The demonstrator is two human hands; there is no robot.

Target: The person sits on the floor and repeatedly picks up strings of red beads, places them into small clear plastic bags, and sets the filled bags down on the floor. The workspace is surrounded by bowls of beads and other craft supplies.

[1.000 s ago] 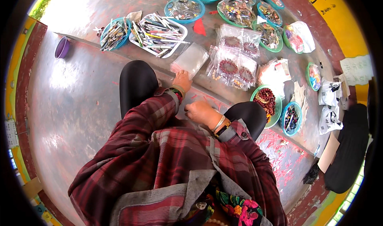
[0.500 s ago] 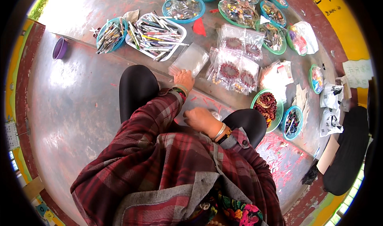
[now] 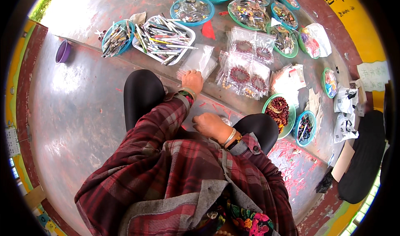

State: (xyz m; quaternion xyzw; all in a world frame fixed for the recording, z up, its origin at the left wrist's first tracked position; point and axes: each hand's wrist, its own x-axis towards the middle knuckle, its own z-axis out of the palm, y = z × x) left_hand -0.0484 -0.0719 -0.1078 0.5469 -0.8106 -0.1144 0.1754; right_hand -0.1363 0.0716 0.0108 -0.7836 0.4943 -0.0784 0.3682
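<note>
My left hand (image 3: 192,81) is at the near edge of a pile of clear plastic bags (image 3: 199,63), its fingers closed on the top bag, which rises and creases away from the pile. Between my knees, my right hand (image 3: 209,125) is closed with its fingers curled under, and whatever they hold is hidden. A small clear, shiny thing (image 3: 226,120) shows just beyond that hand, too little of it to name. To the right of the pile lie bagged dark red bead bracelets (image 3: 240,74) in stacked clear packets.
A white tray (image 3: 191,42) of pens and a blue basket (image 3: 132,35) of pens stand beyond my left knee. By my right knee are a green bowl (image 3: 291,121) of bead bracelets and a blue basket (image 3: 315,125). Several baskets of trinkets line the back; a purple bucket (image 3: 63,52) sits left.
The top plastic bag under my left hand has lifted and creased, where the pile lay flat before. My left hand has shifted slightly; my right hand has stayed nearly still.
</note>
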